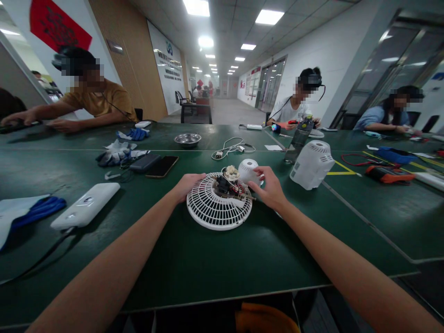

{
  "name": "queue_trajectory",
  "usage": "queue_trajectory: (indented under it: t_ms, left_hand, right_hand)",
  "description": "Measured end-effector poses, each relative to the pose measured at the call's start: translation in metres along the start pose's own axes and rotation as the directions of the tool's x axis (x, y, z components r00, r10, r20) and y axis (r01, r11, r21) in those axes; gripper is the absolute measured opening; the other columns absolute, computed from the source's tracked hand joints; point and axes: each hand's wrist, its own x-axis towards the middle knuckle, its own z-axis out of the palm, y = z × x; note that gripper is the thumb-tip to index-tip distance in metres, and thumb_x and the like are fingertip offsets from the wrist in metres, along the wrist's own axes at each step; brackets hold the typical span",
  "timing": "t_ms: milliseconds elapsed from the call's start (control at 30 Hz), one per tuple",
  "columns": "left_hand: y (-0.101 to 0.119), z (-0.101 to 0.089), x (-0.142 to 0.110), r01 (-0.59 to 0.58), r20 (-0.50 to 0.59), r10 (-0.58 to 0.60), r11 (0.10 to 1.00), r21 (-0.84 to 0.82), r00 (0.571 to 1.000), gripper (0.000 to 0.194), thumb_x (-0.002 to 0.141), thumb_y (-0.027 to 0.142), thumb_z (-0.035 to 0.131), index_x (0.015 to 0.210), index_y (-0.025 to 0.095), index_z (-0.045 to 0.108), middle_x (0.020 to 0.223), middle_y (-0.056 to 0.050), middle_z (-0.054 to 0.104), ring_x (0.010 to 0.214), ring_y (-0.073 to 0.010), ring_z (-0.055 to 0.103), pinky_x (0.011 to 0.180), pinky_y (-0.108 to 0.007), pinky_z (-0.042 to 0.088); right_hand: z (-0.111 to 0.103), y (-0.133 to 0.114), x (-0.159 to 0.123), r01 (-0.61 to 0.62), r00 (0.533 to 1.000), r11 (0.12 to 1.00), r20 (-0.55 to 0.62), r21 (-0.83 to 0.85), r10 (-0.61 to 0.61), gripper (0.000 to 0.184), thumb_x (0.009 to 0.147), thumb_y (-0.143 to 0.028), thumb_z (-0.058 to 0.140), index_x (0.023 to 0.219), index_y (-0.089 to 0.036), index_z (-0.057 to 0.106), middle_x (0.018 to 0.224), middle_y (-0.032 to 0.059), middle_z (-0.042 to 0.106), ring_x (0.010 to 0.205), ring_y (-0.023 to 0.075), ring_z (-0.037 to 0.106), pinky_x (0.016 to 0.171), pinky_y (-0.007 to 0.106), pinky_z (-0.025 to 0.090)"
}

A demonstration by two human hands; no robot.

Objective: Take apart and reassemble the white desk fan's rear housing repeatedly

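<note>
Well forward, left hand point(185, 187) gripped edge of white grille point(218, 213); right hand point(271, 188), angled inward, half-curled, grasped white domed cover point(247, 170).

Left of the metal bowl point(188, 140), crumpled work gloves point(134, 134); nearer and left of it, a smartphone point(163, 167) lying flat; right of it, a looped white cable point(219, 155); far right, an orange-black multimeter point(389, 175).

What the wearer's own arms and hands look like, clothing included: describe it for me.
The left hand and right hand are both gloveless. The left forearm and right forearm show no sleeves, watch, bracelet, cable or markings. Both look long and slim, broadening toward the picture's lower corners. The fingers are too small to rule out a ring.
</note>
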Motion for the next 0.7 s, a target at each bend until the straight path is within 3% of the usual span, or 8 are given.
queue_trajectory:
  t_ms: [100, 233, 367, 467, 533, 600, 667, 700]
  left_hand:
    - [-0.003, -0.003, 0.004, -0.060, -0.013, 0.060, 0.998, 0.018, 0.998, 0.012, 0.086, 0.020, 0.070, 0.088, 0.009, 0.073, 0.079, -0.011, 0.075, 0.063, -0.0186, 0.071, 0.063, -0.032, 0.059]
    - [-0.008, -0.009, 0.009, -0.108, -0.022, 0.110, 0.992, 0.068, 0.994, 0.020, 0.081, 0.026, 0.076, 0.092, 0.010, 0.073, 0.083, -0.012, 0.076, 0.067, -0.0199, 0.072, 0.065, -0.033, 0.058]
    - [-0.009, -0.009, 0.009, -0.135, -0.028, 0.138, 0.987, 0.086, 0.990, 0.021, 0.081, 0.027, 0.076, 0.093, 0.010, 0.073, 0.083, -0.011, 0.075, 0.065, -0.0184, 0.071, 0.063, -0.031, 0.057]
    - [-0.009, -0.007, 0.007, -0.129, -0.035, 0.132, 0.988, 0.087, 0.991, 0.019, 0.081, 0.027, 0.075, 0.091, 0.011, 0.073, 0.079, -0.009, 0.075, 0.062, -0.0172, 0.069, 0.062, -0.030, 0.056]
    - [-0.008, -0.006, 0.006, -0.124, -0.039, 0.127, 0.989, 0.083, 0.991, 0.019, 0.081, 0.028, 0.076, 0.091, 0.011, 0.073, 0.078, -0.009, 0.074, 0.062, -0.0173, 0.069, 0.062, -0.030, 0.056]
    - [-0.007, -0.006, 0.005, -0.124, -0.031, 0.127, 0.989, 0.080, 0.991, 0.019, 0.081, 0.027, 0.076, 0.091, 0.011, 0.073, 0.079, -0.009, 0.074, 0.063, -0.0175, 0.069, 0.063, -0.031, 0.056]
    - [-0.006, -0.006, 0.004, -0.127, -0.023, 0.129, 0.988, 0.086, 0.991, 0.019, 0.080, 0.027, 0.076, 0.091, 0.012, 0.073, 0.080, -0.010, 0.075, 0.065, -0.0179, 0.070, 0.064, -0.031, 0.056]
    - [-0.005, -0.006, 0.003, -0.126, -0.020, 0.129, 0.988, 0.094, 0.992, 0.020, 0.080, 0.028, 0.077, 0.090, 0.012, 0.073, 0.081, -0.010, 0.075, 0.066, -0.0182, 0.070, 0.065, -0.031, 0.056]
  right_hand:
    - [0.001, 0.023, 0.004, -0.035, 0.999, 0.992, -0.041, -0.118, 0.031, 0.063, 0.076, -0.038, 0.076, 0.131, -0.022, 0.050, 0.131, 0.0145, 0.053, 0.119, 0.0323, 0.054, 0.104, 0.050, 0.045]
    - [0.006, 0.044, 0.005, -0.080, 0.995, 0.986, 0.045, -0.144, 0.088, 0.085, 0.069, -0.030, 0.079, 0.144, -0.022, 0.039, 0.141, 0.0143, 0.050, 0.133, 0.0347, 0.045, 0.113, 0.054, 0.036]
    - [0.008, 0.047, 0.005, -0.227, 0.970, 0.972, 0.081, -0.055, 0.231, 0.092, 0.067, -0.030, 0.079, 0.147, -0.024, 0.035, 0.125, 0.0101, 0.062, 0.111, 0.0306, 0.061, 0.102, 0.052, 0.045]
    - [0.008, 0.045, 0.008, -0.408, 0.912, 0.906, 0.014, 0.116, 0.409, 0.091, 0.063, -0.035, 0.081, 0.143, -0.027, 0.039, 0.100, 0.0032, 0.067, 0.087, 0.0256, 0.065, 0.090, 0.048, 0.051]
    - [0.006, 0.042, 0.010, -0.533, 0.819, 0.752, 0.013, 0.389, 0.573, 0.080, 0.069, -0.043, 0.076, 0.139, -0.028, 0.040, 0.089, 0.0004, 0.066, 0.078, 0.0232, 0.065, 0.078, 0.043, 0.055]
    - [0.004, 0.037, 0.012, -0.589, 0.718, 0.475, 0.154, 0.653, 0.678, 0.061, 0.078, -0.052, 0.063, 0.131, -0.027, 0.046, 0.085, 0.0014, 0.067, 0.074, 0.0228, 0.066, 0.068, 0.038, 0.055]
    - [0.000, 0.031, 0.012, -0.608, 0.664, 0.212, 0.344, 0.765, 0.664, 0.048, 0.085, -0.057, 0.050, 0.120, -0.025, 0.053, 0.084, 0.0047, 0.070, 0.074, 0.0230, 0.068, 0.063, 0.035, 0.054]
    - [-0.002, 0.028, 0.012, -0.617, 0.653, 0.128, 0.414, 0.777, 0.634, 0.046, 0.087, -0.059, 0.045, 0.115, -0.025, 0.055, 0.085, 0.0061, 0.071, 0.074, 0.0229, 0.068, 0.062, 0.034, 0.054]
